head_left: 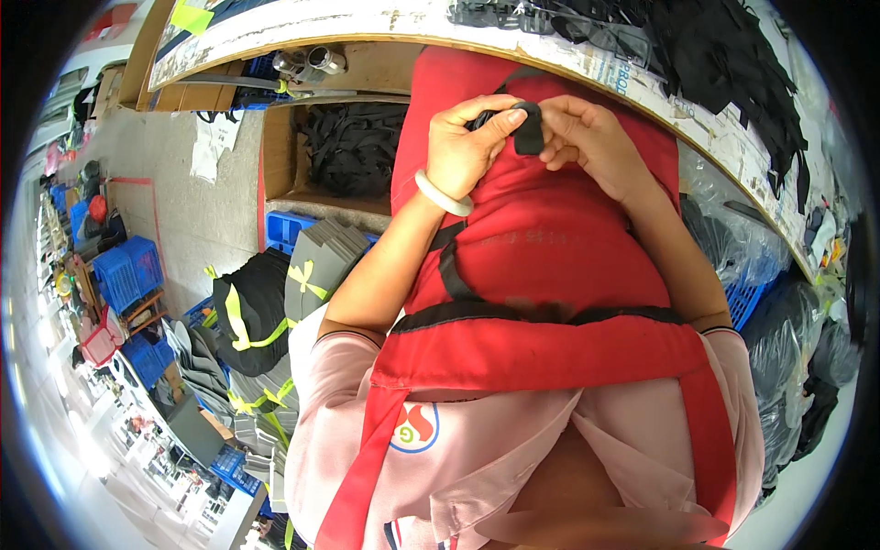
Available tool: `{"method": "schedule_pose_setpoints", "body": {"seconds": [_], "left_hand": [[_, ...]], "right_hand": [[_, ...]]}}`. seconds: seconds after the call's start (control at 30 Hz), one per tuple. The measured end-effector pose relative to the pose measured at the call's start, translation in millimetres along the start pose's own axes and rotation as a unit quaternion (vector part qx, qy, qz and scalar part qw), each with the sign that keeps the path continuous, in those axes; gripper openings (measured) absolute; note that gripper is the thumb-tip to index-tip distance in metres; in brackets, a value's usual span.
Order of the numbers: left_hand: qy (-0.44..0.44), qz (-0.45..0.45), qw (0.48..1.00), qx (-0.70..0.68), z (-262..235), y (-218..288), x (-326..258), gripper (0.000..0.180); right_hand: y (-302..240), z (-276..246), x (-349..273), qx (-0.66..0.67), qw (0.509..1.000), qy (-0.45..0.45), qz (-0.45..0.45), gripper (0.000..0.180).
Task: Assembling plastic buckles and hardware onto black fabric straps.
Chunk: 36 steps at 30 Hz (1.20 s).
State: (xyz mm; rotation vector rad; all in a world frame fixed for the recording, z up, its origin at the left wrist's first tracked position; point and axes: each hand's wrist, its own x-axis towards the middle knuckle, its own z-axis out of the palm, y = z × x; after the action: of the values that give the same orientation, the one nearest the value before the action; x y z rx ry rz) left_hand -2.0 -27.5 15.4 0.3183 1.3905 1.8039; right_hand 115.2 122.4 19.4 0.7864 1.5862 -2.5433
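Matt black webbing strap (529,128); smooth red cloth apron (541,247).

I am wearing a pale pink short-sleeved shirt (513,440) with dark-trimmed cuffs and a round chest badge; a white bangle (443,194) is circling my left wrist.

The black strap piece (527,128) was partly covered by the fingers of the left hand (463,147) and right hand (591,137); its full shape couldn't be told. What the left fingertips pinched was hidden. Black strap (449,266) ran under the red fabric (541,238), ends out of sight. Table (367,23) cut off by the top edge. Black strap pile (724,55) blurred at the rim. Shelf items far left too small to tell.
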Motion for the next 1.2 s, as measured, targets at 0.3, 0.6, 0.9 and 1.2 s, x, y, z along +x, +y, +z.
{"method": "schedule_pose_setpoints", "body": {"seconds": [0.3, 0.6, 0.9, 1.2], "left_hand": [[-0.037, -0.064, 0.997, 0.018, -49.0, 48.6, -33.5, 0.013], [0.307, 0.137, 0.940, 0.058, -127.7, 83.9, -64.7, 0.026], [0.086, 0.054, 0.987, -0.121, -11.3, 14.2, 6.4, 0.021], [-0.038, -0.113, 0.972, -0.205, -44.7, 5.4, 23.4, 0.021]], "right_hand": [[-7.5, 9.1, 46.7, -0.106, 0.992, -0.001, -0.072, 0.021], [5.8, 30.2, 39.3, -0.216, 0.963, -0.157, -0.026, 0.024], [19.3, 47.2, 32.2, -0.041, 0.982, -0.174, 0.063, 0.023], [-2.1, 9.6, 16.1, -0.044, 0.997, -0.058, 0.001, 0.018]]}}
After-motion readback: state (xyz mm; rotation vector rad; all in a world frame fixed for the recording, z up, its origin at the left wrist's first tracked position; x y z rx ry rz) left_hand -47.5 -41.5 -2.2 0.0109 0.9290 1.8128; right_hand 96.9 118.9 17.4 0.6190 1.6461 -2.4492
